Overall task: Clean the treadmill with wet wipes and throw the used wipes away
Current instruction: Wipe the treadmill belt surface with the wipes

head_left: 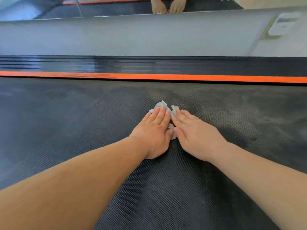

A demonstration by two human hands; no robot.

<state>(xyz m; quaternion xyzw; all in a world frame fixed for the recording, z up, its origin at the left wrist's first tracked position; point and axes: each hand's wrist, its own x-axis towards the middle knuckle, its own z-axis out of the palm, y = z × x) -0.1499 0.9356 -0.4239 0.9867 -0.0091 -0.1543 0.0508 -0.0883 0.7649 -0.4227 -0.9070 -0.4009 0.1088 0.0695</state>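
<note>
Your treadmill belt (pixel 66 122), a black mat with a fine woven grain and dusty grey smears, runs left to right across your view. Its far side is edged by an orange stripe (pixel 182 77) and a glossy ribbed black side rail (pixel 149 65), then smooth grey floor (pixel 132 35) up to a mirror (pixel 116 5). The wet wipe (pixel 161 104), a crumpled whitish wad, lies mid-belt, bunched roughly along the line away from you, and your left hand (pixel 154 131) and right hand (pixel 197 136) press flat on it side by side, fingers straight, gripping nothing.

The left hand (pixel 153 135) and right hand (pixel 197 136) are bare, with left forearm (pixel 74 180) and right forearm (pixel 265 176) uncovered to the view's edge.
</note>
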